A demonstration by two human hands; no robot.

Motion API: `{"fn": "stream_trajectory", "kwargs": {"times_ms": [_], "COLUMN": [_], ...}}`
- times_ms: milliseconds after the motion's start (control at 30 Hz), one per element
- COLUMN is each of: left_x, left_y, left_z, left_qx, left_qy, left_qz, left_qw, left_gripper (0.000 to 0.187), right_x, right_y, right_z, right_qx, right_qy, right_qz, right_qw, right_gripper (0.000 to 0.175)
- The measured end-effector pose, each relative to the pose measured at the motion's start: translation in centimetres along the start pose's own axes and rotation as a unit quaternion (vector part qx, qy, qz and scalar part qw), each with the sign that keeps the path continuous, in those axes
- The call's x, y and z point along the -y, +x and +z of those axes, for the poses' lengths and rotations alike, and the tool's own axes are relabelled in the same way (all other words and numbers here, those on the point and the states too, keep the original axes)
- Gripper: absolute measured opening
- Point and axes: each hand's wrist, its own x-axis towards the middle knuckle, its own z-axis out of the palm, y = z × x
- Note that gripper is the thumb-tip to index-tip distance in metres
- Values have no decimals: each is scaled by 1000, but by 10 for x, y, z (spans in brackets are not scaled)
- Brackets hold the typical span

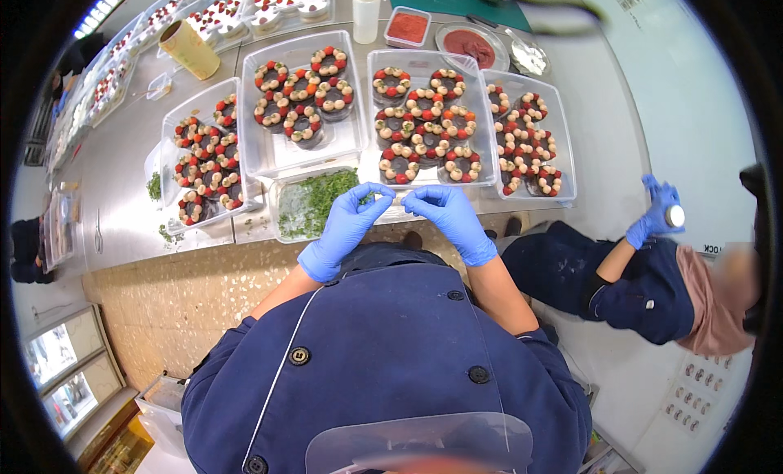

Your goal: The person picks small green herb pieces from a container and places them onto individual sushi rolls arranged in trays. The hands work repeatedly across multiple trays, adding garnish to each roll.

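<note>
My left hand (356,220), in a blue glove, is raised at the table's near edge, thumb and forefinger pinched together. My right hand (446,217), gloved likewise, mirrors it a short gap away, also pinched. Whether a tiny thing sits between the fingertips of either is too small to tell. Beside my left hand lies a clear tub of chopped green herbs (327,192). Beyond the hands, a clear plastic bin (428,179) holds several round dark-based portions (399,168) ringed with white balls and red pieces, some with green bits on top.
More such portions fill a left bin (168,128), a middle bin (269,159) and a right bin (569,162). Behind stand a white bottle (366,15), a tub of red crumbs (408,27), a plate of red paste (470,48) and a cardboard roll (189,49). A gloved co-worker (636,284) is at right.
</note>
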Motion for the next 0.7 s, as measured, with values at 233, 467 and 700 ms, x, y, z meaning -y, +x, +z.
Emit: {"fn": "stream_trajectory", "kwargs": {"times_ms": [233, 467, 700], "left_x": [12, 23, 42], "left_y": [10, 16, 27], "left_z": [39, 79, 109], "left_qx": [-28, -35, -11], "left_qy": [151, 260, 306], "left_qz": [-8, 56, 59], "left_qw": [988, 963, 950], "left_gripper": [12, 16, 17], "right_x": [-2, -9, -33], "right_y": [-22, -35, -40], "right_z": [-28, -50, -78], "right_qx": [-141, -180, -185], "right_qy": [-248, -492, -478], "right_qz": [-210, -326, -315], "right_qw": [935, 787, 799], "right_gripper": [14, 15, 13]}}
